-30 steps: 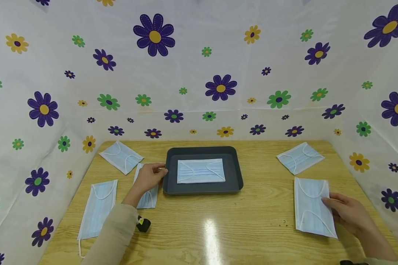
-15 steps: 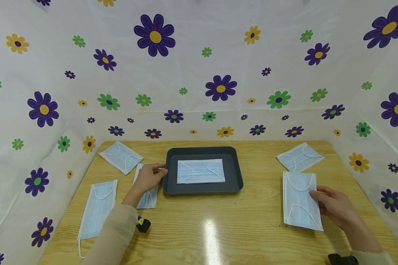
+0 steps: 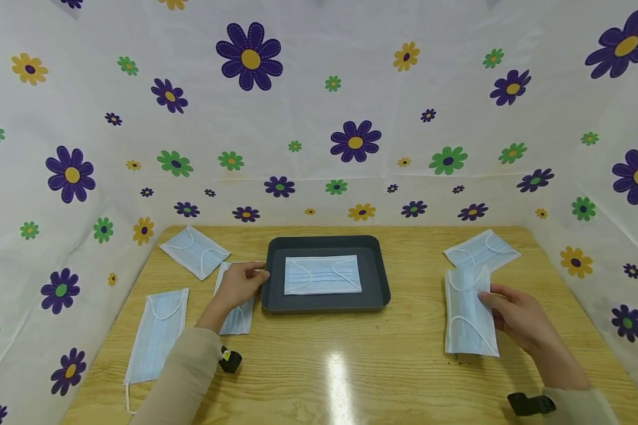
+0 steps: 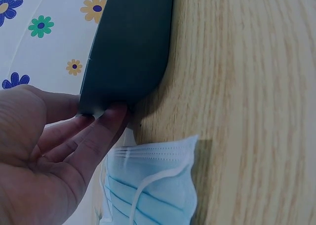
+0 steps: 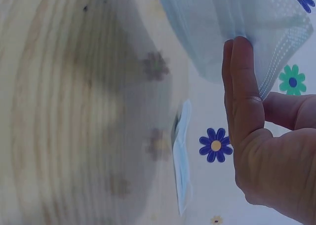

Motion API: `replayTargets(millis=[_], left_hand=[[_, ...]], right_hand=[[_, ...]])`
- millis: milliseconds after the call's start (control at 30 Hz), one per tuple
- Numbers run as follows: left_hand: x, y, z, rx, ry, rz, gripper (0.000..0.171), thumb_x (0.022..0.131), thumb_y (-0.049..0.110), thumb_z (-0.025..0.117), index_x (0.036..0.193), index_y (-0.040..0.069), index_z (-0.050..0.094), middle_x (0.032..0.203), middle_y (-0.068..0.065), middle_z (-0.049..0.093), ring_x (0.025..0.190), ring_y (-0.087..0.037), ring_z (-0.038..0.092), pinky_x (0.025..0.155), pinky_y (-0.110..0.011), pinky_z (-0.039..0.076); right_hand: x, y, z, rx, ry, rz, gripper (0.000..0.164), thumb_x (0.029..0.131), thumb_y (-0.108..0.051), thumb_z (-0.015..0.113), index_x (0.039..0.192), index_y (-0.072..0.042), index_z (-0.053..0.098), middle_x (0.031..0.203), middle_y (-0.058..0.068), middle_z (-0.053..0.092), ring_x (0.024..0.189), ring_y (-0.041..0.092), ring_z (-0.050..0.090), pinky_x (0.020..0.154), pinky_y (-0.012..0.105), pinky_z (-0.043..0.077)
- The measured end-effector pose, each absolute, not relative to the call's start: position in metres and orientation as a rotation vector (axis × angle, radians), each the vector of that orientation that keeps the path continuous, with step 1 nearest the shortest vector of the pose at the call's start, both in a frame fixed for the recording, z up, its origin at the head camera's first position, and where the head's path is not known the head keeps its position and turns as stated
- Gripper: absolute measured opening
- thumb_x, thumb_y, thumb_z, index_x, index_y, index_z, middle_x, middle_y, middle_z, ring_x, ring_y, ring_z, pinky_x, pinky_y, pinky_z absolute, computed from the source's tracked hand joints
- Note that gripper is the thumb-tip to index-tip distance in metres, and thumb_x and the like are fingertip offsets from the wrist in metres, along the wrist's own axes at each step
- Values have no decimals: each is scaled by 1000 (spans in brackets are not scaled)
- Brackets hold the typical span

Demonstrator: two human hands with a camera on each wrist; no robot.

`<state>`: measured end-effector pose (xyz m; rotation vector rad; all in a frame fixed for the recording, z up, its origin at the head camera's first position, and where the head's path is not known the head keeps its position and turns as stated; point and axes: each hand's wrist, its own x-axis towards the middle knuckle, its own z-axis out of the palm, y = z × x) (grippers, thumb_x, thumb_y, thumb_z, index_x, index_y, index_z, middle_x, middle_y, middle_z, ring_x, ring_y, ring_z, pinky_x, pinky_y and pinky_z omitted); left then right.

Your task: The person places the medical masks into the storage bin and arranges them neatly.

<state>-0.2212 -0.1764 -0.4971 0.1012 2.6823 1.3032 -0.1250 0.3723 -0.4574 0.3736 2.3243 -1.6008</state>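
**one mask aloft, one hand at the tray**

from my distant station i see the right hand (image 3: pixel 523 319) pinching the held mask (image 3: pixel 465 313) by its right edge, thumb above and fingers underneath, lifted clear of the table (image 3: pixel 404 366). gripping the edge probably keeps most of the limp sheet flat. the left hand (image 3: pixel 239 286) grasps the left end of the tray (image 3: pixel 376 277), i'd judge to stop it sliding. inside, the tray mask (image 3: pixel 321 275) lies crosswise, likely because it fits best lengthwise.

more masks lie at the far left (image 3: pixel 195 252), near left (image 3: pixel 156 336), partly hidden beneath the left hand (image 3: pixel 239 321), and far right (image 3: pixel 502 251) (whether any hides a second layer, i can't tell). the surface is glossy wood grain, throwing back a bright streak of light; white flowered cloth (image 3: pixel 308 47) walls the far, left and right sides.
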Motion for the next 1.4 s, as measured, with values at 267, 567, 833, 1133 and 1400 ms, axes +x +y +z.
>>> replayTargets(millis=[267,567,833,1133,1400], left_hand=[[-221,-175,-497,86,2669,1307,42,105,21,65,142,0,65,122,-25,75,92,-24,75,72,-33,58],[-221,-175,-496,91,2677,1311,41,106,20,65,141,-1,65,118,-24,76,87,-21,74,69,-30,55],[-220,-175,-495,85,2675,1313,41,106,20,65,141,-1,66,115,-24,77,83,-19,73,67,-30,54],[-219,-174,-494,75,2674,1312,41,106,19,65,141,-1,65,118,-25,76,83,-19,73,67,-30,54],[-219,-174,-494,77,2681,1304,41,106,19,65,141,-1,65,119,-25,76,90,-22,74,70,-31,56]], right_hand=[[-136,352,-449,299,2316,-1660,67,113,-30,50,156,16,28,104,-13,65,90,2,67,77,26,61],[-152,325,-438,252,2286,-1733,62,113,-26,50,155,14,29,105,-11,65,89,4,69,76,26,61],[-163,303,-429,258,2182,-1844,56,112,-21,47,156,10,29,105,-10,66,91,5,70,77,26,60],[-171,282,-421,207,2122,-1965,46,112,-17,45,148,10,36,101,-9,67,87,6,70,74,23,59],[-183,258,-427,223,1977,-2093,41,110,-13,41,145,7,38,100,-6,69,87,6,72,74,24,61]])
